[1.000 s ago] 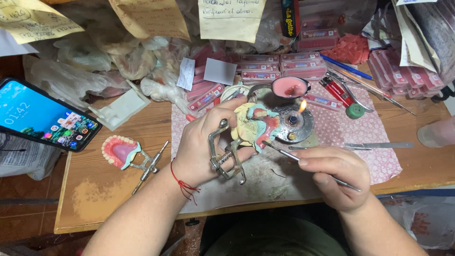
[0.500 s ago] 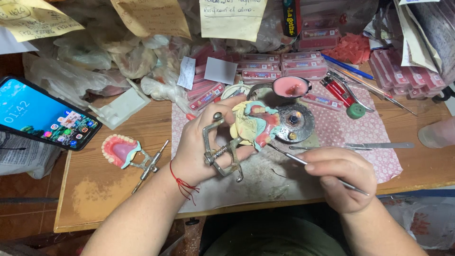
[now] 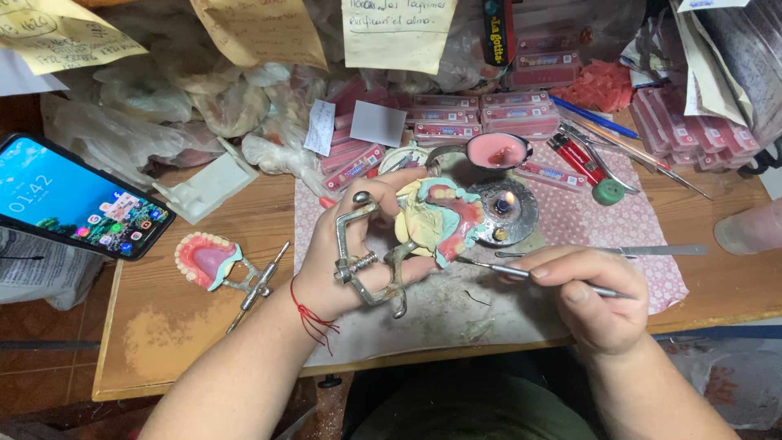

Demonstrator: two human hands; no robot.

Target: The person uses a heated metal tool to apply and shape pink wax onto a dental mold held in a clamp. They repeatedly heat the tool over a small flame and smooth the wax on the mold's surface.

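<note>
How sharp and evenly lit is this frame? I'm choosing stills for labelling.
Head view: the left hand holding the metal articulator and the right hand with the thin metal tool are sharp; light is soft and even, shadows faint; the phone screen glows brightly; straight edges bow near the corners.

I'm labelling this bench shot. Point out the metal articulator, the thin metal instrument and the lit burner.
metal articulator (image 3: 364,273), head view, on its lower frame.
thin metal instrument (image 3: 489,266), head view, on its shaft.
lit burner (image 3: 507,213), head view, on its round body.

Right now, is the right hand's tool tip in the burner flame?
No: the metal tool tip touches the dental model, beside the lit burner.
</note>
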